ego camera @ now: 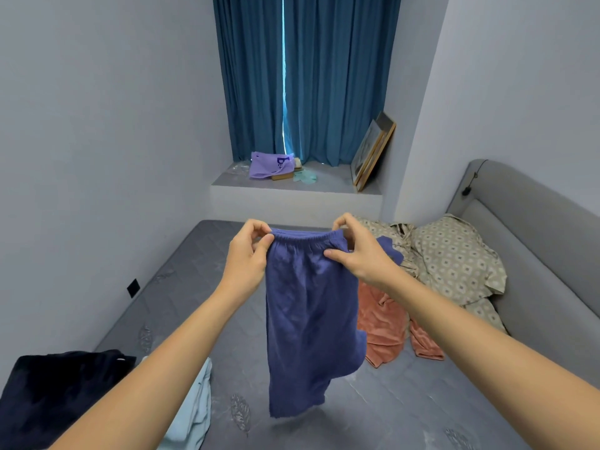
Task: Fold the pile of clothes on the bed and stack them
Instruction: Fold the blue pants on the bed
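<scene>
1. Blue shorts [308,306] hang in the air above the grey mattress [201,254], held up by the elastic waistband.
2. Left hand [248,251] pinches the waistband's left end between thumb and curled fingers.
3. Right hand [355,246] pinches the right end likewise.
4. Below and right of the grip, an orange garment [386,326] lies crumpled.
5. Below and left, a dark garment [61,394] and a light blue one [198,404] rest on the mattress.
</scene>
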Demonstrator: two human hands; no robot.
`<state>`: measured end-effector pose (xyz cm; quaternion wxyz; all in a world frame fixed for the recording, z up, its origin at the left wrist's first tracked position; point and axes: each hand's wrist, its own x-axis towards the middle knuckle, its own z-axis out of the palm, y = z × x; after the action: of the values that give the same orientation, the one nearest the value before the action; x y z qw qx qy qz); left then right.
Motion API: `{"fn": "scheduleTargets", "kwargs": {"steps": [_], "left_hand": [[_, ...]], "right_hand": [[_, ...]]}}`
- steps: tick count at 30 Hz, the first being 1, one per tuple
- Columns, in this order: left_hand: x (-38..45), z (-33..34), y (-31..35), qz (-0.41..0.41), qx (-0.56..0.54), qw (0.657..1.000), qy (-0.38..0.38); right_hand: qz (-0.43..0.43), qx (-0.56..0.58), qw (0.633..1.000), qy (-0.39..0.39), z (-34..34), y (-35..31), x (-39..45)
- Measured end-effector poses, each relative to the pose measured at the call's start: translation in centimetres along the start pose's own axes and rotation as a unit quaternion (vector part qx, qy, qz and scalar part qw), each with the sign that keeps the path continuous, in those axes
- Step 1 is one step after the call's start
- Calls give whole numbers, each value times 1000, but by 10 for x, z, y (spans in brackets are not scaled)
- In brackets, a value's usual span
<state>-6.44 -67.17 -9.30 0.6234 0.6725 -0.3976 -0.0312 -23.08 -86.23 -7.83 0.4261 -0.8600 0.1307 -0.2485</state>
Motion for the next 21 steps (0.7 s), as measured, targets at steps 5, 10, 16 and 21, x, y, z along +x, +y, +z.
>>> {"fn": "scheduleTargets", "kwargs": {"steps": [5, 10, 16, 21], "left_hand": [[-5, -12, 0, 26, -15, 999, 14], [-12, -25, -7, 33, -33, 999, 12], [2, -19, -34, 13, -42, 999, -4], [35, 14, -90, -45, -17, 999, -13]], "right_hand": [[57, 14, 998, 12, 4, -16, -10], [53, 41, 997, 40, 20, -21, -27], [58, 40, 994, 79, 44, 1, -22], [91, 51, 993, 56, 49, 59, 19]]}}
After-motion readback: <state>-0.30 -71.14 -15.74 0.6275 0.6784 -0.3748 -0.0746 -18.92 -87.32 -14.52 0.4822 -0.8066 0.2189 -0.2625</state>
